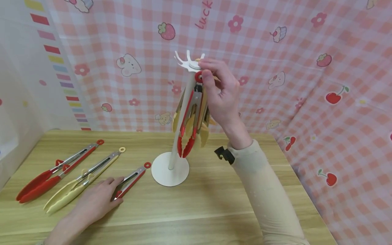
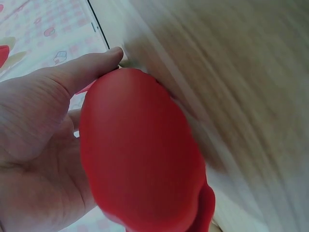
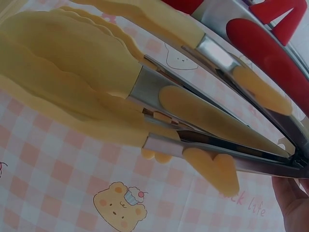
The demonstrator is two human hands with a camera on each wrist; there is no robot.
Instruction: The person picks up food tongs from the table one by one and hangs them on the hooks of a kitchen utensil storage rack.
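Note:
A white stand (image 1: 163,171) with a hooked top (image 1: 187,64) rises from the table. At that top my right hand (image 1: 223,86) pinches the red end ring of a pair of red tongs (image 1: 197,97), which hang head down. Yellow tongs (image 1: 204,134) hang behind them; the right wrist view shows their yellow heads (image 3: 72,53) close up, with red tongs (image 3: 270,53) above. Down on the table, my left hand (image 1: 98,202) grips small red tongs (image 1: 131,184), covering their head in the head view. In the left wrist view my thumb lies along the red tong head (image 2: 140,145).
Long red tongs (image 1: 35,192) and yellow tongs (image 1: 65,200) lie on the wooden table (image 1: 190,217), left of my left hand. Pink checked cloth (image 1: 147,75) hangs behind the table and along its right side. A black strap piece (image 1: 226,155) sticks out from my right wrist.

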